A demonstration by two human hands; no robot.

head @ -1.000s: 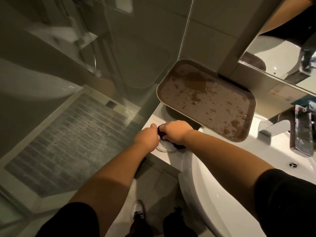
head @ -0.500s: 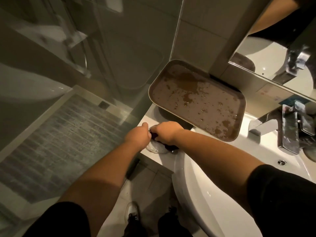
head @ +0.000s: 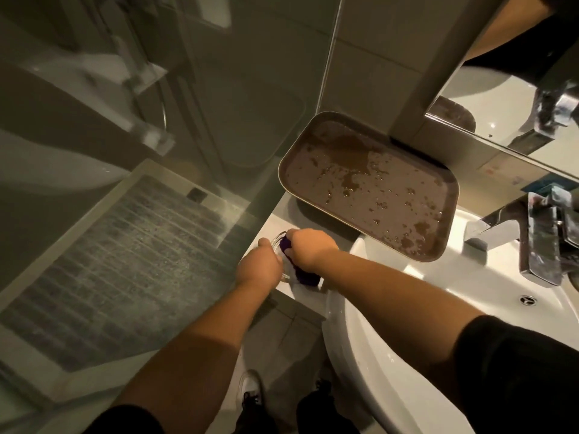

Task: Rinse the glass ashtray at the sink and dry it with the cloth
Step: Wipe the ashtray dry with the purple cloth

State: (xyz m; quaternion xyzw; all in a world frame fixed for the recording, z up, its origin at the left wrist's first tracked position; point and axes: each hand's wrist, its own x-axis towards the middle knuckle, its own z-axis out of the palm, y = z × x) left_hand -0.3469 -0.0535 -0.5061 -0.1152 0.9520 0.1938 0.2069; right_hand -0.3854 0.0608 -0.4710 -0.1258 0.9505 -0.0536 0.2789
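The clear glass ashtray (head: pixel 278 242) sits on the white counter left of the sink, mostly covered by both hands. My left hand (head: pixel 260 267) grips its near left rim. My right hand (head: pixel 310 249) holds a purple and white cloth (head: pixel 302 275) bunched into the ashtray. Only a curved bit of glass rim shows between the hands and below the left hand.
A wet brown tray (head: pixel 369 186) leans on the wall behind the hands, overhanging the white sink (head: pixel 407 339). A chrome tap (head: pixel 532 242) stands at the right under a mirror (head: pixel 513 89). A glass shower screen (head: pixel 125 151) is on the left.
My right hand has shifted the cloth slightly within the ashtray while the left keeps its grip. The view has swung a little.
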